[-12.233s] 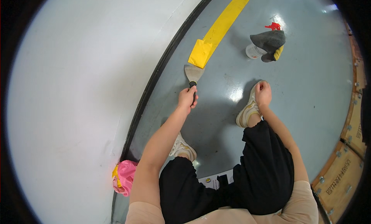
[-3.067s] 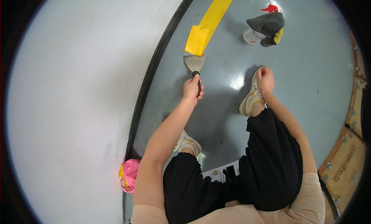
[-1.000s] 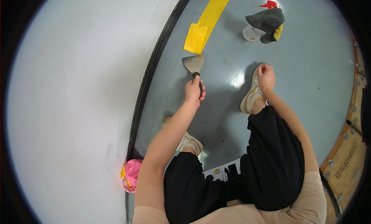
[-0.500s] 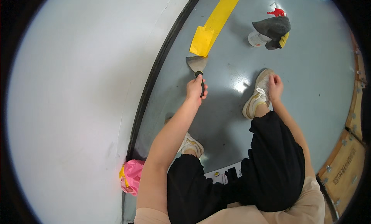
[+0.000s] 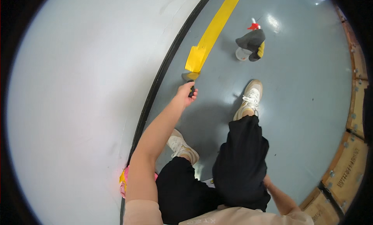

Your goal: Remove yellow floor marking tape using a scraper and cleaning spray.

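My left hand (image 5: 187, 94) is closed round the black handle of a putty knife (image 5: 190, 76). The flat metal blade lies at the near end of a yellow floor tape strip (image 5: 216, 28), whose end carries a wider yellow piece folded or laid over it. Whether the blade is under the tape's edge, I cannot tell. Beside my right thigh, my right hand (image 5: 266, 180) is mostly hidden by the black trouser leg, so its fingers do not show.
A spray bottle (image 5: 242, 54) with a red trigger stands ahead, draped with a dark grey and yellow cloth or glove (image 5: 250, 40). A white wall (image 5: 85, 89) with black skirting rises at left. Pink and yellow crumpled material (image 5: 123, 182) lies beside it. Wooden crates (image 5: 351, 166) line the right.
My right hand has left the right shoe and moved back beside my thigh. The view has shifted, and my right foot has moved. My left hand still holds the putty knife at the tape's end.
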A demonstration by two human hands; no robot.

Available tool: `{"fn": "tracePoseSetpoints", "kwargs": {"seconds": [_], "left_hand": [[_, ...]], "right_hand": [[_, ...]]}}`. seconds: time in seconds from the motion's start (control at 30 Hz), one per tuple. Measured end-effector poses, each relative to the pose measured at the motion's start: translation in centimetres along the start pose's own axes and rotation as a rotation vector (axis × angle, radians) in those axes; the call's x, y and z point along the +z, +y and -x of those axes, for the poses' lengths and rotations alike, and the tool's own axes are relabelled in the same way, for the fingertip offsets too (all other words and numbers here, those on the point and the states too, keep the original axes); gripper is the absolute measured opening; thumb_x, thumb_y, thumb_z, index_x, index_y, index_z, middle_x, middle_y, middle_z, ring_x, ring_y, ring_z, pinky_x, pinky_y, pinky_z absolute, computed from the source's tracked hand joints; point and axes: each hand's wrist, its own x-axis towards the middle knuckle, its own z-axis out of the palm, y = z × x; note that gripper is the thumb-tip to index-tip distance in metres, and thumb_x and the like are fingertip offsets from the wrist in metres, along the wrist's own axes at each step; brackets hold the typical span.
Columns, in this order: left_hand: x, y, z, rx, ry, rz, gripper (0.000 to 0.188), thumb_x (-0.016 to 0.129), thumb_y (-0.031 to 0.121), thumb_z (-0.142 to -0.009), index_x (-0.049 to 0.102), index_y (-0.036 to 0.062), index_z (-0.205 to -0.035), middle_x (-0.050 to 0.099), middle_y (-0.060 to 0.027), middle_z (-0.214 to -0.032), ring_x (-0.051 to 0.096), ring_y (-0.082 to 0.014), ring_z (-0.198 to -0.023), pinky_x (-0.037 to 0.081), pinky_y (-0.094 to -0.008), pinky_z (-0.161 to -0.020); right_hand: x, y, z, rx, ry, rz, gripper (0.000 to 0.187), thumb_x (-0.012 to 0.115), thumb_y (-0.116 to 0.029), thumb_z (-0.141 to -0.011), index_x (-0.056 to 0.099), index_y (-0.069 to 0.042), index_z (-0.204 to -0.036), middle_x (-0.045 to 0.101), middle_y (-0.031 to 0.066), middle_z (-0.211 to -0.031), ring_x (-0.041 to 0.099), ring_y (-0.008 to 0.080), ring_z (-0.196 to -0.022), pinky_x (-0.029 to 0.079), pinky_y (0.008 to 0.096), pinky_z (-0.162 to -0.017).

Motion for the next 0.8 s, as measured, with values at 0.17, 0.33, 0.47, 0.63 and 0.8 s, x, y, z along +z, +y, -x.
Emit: {"fn": "tracePoseSetpoints", "kwargs": {"seconds": [0.17,0.33,0.47,0.63,0.8], "left_hand": [[-0.2,2.1,0.1,0.012,0.072,-0.062,0.019,0.056,0.014,-0.087,0.046,0.0048,-0.101,0.055,-0.0089,-0.076,0.051,-0.0136,-0.055,0.038,-0.0249,-0.043],[0.9,1.6,-0.9,0.04,0.064,-0.073,0.019,0.055,0.014,-0.087,0.047,0.005,-0.102,0.055,-0.0087,-0.075,0.051,-0.0136,-0.054,0.038,-0.0247,-0.042],[0.7,0.3,-0.7,0.087,0.093,-0.13,0.016,0.056,0.014,-0.087,0.049,0.005,-0.098,0.056,-0.0084,-0.074,0.051,-0.0136,-0.053,0.038,-0.0251,-0.042],[0.1,-0.6,-0.5,0.111,0.042,-0.197,0.013,0.056,0.014,-0.086,0.051,0.0049,-0.093,0.056,-0.0082,-0.073,0.05,-0.0136,-0.053,0.036,-0.0258,-0.041],[1.3,0.4,-0.5,0.085,0.048,-0.055,0.014,0.055,0.013,-0.087,0.048,0.0059,-0.097,0.054,-0.0082,-0.073,0.049,-0.0134,-0.052,0.036,-0.0255,-0.041]], "right_hand": [[0.4,-6.5,0.3,0.016,-0.114,-0.091,0.031,0.07,-0.028,-0.078,0.063,-0.005,-0.096,0.064,0.0102,-0.085,0.062,0.0194,-0.073,0.051,0.0328,-0.068],[6.3,0.2,-6.0,-0.379,-0.319,-0.227,0.034,0.056,-0.035,-0.087,0.059,-0.008,-0.108,0.06,0.0134,-0.097,0.06,0.0276,-0.088,0.049,0.0453,-0.072],[8.6,6.0,-5.4,-0.302,-0.27,-0.303,0.035,0.056,-0.036,-0.087,0.06,-0.008,-0.107,0.06,0.0129,-0.096,0.06,0.0271,-0.087,0.049,0.0453,-0.071],[10.7,7.3,-3.5,-0.143,-0.204,-0.427,0.035,0.056,-0.037,-0.087,0.06,-0.008,-0.106,0.06,0.012,-0.094,0.059,0.0263,-0.085,0.049,0.0453,-0.07],[11.7,9.1,-1.0,0.044,-0.122,-0.551,0.035,0.056,-0.038,-0.086,0.06,-0.008,-0.104,0.06,0.0111,-0.093,0.059,0.0255,-0.083,0.048,0.0453,-0.068]]}}
